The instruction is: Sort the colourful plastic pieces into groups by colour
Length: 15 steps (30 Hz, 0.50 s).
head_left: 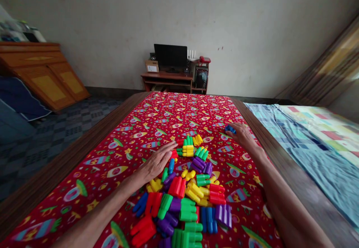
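A heap of plastic building blocks in red, yellow, green, blue and purple, shaped like joined tubes, lies on the red patterned cloth. My left hand reaches over the heap's left edge with its fingers stretched forward. Its fingertips are beside a red block, and its thumb is close to another red block. Farther right, apart from the heap, my right hand grips a blue block at its fingertips. Nearest the heap's far end are a green block and a yellow block.
The cloth covers a dark wooden table. Beyond it stands a desk with a monitor and a red telephone. A wooden cabinet is at the left, a bed with a blue sheet at the right.
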Available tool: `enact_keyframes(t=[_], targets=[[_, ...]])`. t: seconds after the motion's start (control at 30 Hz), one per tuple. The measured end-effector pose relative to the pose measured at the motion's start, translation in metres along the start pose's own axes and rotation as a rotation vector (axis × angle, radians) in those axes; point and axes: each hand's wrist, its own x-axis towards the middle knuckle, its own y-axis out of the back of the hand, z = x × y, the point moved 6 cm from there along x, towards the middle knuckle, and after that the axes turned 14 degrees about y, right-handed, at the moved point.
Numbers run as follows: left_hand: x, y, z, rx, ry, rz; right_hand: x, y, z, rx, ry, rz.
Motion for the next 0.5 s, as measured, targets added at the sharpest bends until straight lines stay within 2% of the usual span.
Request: enact_keyframes(t=[0.07,0.13,0.23,0.33,0.4,0.5], targets=[[0.002,0.003,0.003,-0.01,0.002,0.007,0.003,0.011,-0.018,0.031,0.026,0.077],[0.009,0.005,0.007,-0.012,-0.002,0.011,0.01,0.014,-0.046,0.124,0.082,0.105],[0.031,0.004,0.015,-0.002,-0.052,0.007,0.024,0.0,-0.101,0.329,0.255,0.036],[0.055,-0.01,0.023,0.024,-0.136,-0.083,0.033,-0.024,-0.141,0.453,0.408,-0.076],[0.063,-0.022,0.027,0.044,-0.197,-0.16,0.034,-0.036,-0.15,0.513,0.464,-0.141],[0.057,-0.033,0.029,0.063,-0.259,-0.205,0.03,-0.041,-0.144,0.561,0.456,-0.16]])
